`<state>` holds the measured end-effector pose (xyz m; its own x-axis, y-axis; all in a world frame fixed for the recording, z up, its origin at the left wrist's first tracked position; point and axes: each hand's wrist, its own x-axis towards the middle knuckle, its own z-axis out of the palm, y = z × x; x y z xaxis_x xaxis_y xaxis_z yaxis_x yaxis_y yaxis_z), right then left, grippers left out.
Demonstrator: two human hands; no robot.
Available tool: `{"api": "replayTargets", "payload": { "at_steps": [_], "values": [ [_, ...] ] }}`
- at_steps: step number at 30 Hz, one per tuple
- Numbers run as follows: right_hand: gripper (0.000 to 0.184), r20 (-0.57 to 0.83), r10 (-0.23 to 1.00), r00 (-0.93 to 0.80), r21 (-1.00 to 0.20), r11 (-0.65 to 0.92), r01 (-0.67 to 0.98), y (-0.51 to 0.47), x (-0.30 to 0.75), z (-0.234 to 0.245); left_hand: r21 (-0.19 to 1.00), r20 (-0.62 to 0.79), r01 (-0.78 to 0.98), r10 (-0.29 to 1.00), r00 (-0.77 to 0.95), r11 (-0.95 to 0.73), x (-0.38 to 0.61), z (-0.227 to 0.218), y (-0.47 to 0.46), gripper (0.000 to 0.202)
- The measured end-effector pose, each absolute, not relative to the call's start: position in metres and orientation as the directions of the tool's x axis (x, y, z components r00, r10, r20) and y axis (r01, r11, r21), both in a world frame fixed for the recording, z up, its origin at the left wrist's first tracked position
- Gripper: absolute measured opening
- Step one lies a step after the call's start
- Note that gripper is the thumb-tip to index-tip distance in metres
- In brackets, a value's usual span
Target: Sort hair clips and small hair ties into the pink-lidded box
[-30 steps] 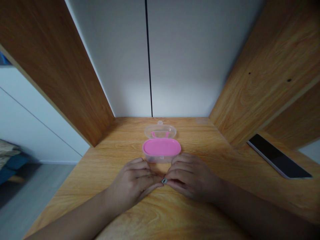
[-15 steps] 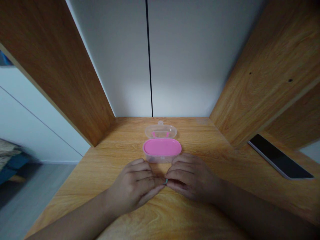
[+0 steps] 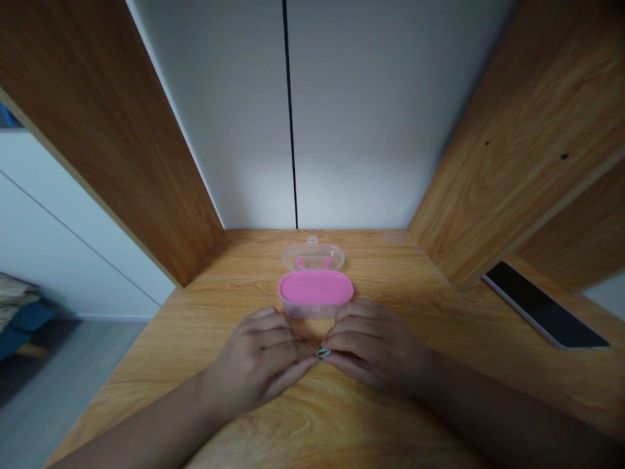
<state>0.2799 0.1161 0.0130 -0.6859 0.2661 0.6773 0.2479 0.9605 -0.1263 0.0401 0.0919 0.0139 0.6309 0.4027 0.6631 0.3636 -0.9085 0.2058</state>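
My left hand [image 3: 266,355] and my right hand [image 3: 368,345] meet fingertip to fingertip above the wooden table, both closed in a pinch. Between them is a small pale green loop [image 3: 323,353], too small to tell its exact kind. Just beyond my fingers stands an oval clear plastic box [image 3: 316,311] with a flat pink surface [image 3: 316,288] filling its top. Its transparent lid [image 3: 313,257], with a pink handle, lies folded back on the far side. The knuckles of my right hand come close to the box's front right corner.
A dark-screened tablet or phone [image 3: 544,306] lies on the right of the wooden table [image 3: 234,273]. White panels [image 3: 351,130] close off the back, and wooden boards [image 3: 122,143] rise at both sides. Floor shows at the lower left.
My left fingertips have drawn back slightly to the left, and more of the pale green loop now shows between the two hands. The box and lid stay put.
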Motion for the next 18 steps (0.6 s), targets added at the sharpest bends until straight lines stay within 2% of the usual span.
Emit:
{"api": "replayTargets", "payload": {
  "at_steps": [6,12,18],
  "values": [
    [0.006,0.699,0.246,-0.671,-0.110,0.965,0.239,0.1150,0.2790,0.0138,0.217,0.650,0.371,0.417,0.635,-0.903,0.0407,0.0153,0.0912,0.017],
    [0.020,0.741,0.220,-0.634,-0.084,0.968,0.237,0.1153,0.2813,0.0121,0.260,0.660,0.375,0.448,0.604,-0.890,0.0416,0.0150,0.0928,0.017],
    [0.011,0.762,0.151,-0.630,-0.075,0.986,0.147,0.1162,0.2811,0.0183,0.291,0.672,0.361,0.458,0.583,-0.886,0.0412,0.0133,0.0928,0.017]
  ]
}}
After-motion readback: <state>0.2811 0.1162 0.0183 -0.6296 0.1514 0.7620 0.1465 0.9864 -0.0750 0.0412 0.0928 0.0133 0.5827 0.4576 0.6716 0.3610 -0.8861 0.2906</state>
